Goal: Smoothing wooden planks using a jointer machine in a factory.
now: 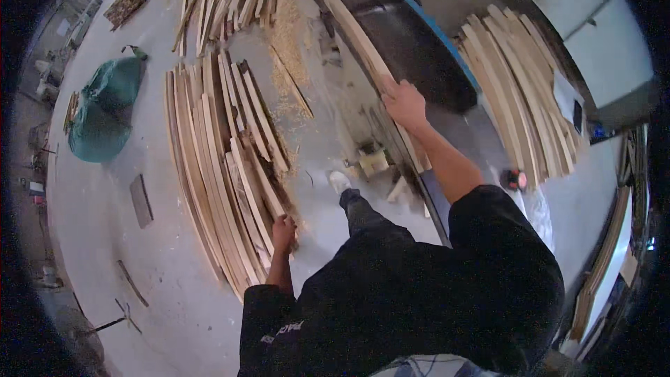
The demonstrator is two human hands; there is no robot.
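Here we are in the thick of the wood handling, one hand up at the machine side and the other down at the stock. The right hand [405,103] sits on a long, pale, squared wooden strip [342,17] that runs along the near edge of a dark tabletop with a blue border [412,38]. Its fingers bend over the wood, bunched together rather than spread. Down on the left, the left hand [285,234] is curled at the near end of a broad pile of pale and brown wooden strips [216,167] lying on the smooth grey floor [160,258]. At this size I can't tell whether either hand has truly closed around the wood. It reads as a guiding-and-picking step, and I'd say the next move calls for steady control of the long strip and a clean hold on just one piece from the pile. Look at the pose: right arm stretched forward, bare forearm angled across to the tabletop's edge; left arm hanging low, wrist above the pile's end. A white shoe [340,181] is planted between the two.
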